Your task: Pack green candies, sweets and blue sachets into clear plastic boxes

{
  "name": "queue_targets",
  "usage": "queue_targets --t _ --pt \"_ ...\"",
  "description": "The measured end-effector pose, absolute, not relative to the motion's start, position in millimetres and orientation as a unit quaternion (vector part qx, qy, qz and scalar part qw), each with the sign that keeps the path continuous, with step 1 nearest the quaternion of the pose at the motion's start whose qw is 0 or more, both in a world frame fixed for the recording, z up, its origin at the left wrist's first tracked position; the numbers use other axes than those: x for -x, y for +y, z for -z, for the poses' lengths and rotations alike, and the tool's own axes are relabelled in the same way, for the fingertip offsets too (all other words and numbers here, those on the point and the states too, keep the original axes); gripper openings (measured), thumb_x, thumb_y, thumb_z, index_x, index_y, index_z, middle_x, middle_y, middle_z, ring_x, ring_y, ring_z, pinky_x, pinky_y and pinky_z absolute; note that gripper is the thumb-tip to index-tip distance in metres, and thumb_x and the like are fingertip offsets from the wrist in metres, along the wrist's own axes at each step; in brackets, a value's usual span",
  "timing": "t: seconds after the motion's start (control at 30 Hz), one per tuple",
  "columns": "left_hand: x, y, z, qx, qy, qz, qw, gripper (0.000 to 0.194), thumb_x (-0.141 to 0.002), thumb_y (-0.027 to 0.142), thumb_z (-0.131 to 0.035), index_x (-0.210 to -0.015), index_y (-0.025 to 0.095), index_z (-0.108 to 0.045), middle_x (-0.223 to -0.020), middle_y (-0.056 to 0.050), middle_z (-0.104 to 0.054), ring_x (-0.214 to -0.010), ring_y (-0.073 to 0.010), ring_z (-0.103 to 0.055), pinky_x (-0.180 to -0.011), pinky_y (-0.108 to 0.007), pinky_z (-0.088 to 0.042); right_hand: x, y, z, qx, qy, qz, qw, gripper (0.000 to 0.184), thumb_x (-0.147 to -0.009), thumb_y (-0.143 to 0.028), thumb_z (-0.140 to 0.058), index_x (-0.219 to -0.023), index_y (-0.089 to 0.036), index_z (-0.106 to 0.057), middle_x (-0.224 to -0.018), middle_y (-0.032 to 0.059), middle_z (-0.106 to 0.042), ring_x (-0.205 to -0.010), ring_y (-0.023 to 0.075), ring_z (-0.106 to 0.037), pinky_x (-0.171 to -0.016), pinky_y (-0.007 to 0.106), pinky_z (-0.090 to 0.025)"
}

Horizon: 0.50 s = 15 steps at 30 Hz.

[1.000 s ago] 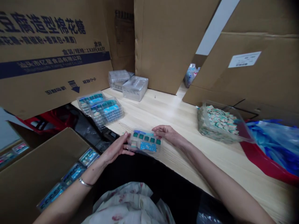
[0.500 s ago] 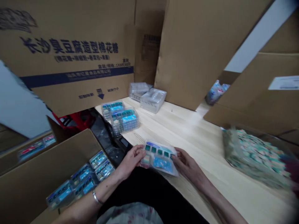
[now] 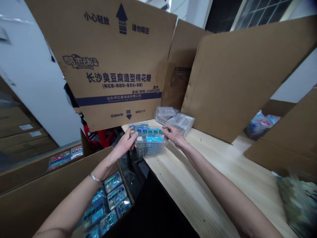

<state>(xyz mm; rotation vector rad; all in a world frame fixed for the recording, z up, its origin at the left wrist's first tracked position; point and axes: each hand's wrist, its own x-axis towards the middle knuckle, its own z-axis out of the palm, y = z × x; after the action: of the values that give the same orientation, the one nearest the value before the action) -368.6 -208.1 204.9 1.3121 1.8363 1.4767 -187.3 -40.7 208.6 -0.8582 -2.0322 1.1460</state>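
A clear plastic candy tray (image 3: 149, 135) with teal and blue packets lies on top of a similar filled stack (image 3: 150, 149) near the table's far left corner. My left hand (image 3: 126, 142) grips the tray's left end. My right hand (image 3: 174, 136) holds its right end, with the fingers curled over the edge. Part of another filled tray shows just behind it, and the stack's lower layers are seen through the clear plastic.
Unfilled clear trays (image 3: 174, 120) stand behind my right hand. A cardboard box (image 3: 29, 201) at lower left holds filled trays. A blurred bag of wrapped sweets (image 3: 297, 205) sits at right on the pale wooden table (image 3: 210, 172). Upright cardboard sheets (image 3: 235, 82) rise behind.
The view has swung up and left. Both hands have carried the tray from the table's front to the stack, setting it on top. The bag of sweets has slid toward the right edge of view.
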Motion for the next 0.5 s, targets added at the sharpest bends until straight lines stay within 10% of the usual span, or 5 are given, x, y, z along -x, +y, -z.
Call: queue_targets --t 0.5 --pt "478.2 -125.1 -187.9 -0.376 0.692 -0.564 0.247 0.044 -0.080 0.031 -0.053 -0.119 0.009 -0.050 -0.045 0.005 -0.050 -0.039 -0.0144 -0.046 -0.044 -0.024 -0.032 324.0 50.3 -207.5 0.333 -0.822 -0.374 0.271 0.019 -0.080 -0.027 -0.057 -0.065 -0.015 -0.058 -0.041 -0.0061 -0.047 -0.040 0.0068 -0.043 -0.045 0.017 -0.033"
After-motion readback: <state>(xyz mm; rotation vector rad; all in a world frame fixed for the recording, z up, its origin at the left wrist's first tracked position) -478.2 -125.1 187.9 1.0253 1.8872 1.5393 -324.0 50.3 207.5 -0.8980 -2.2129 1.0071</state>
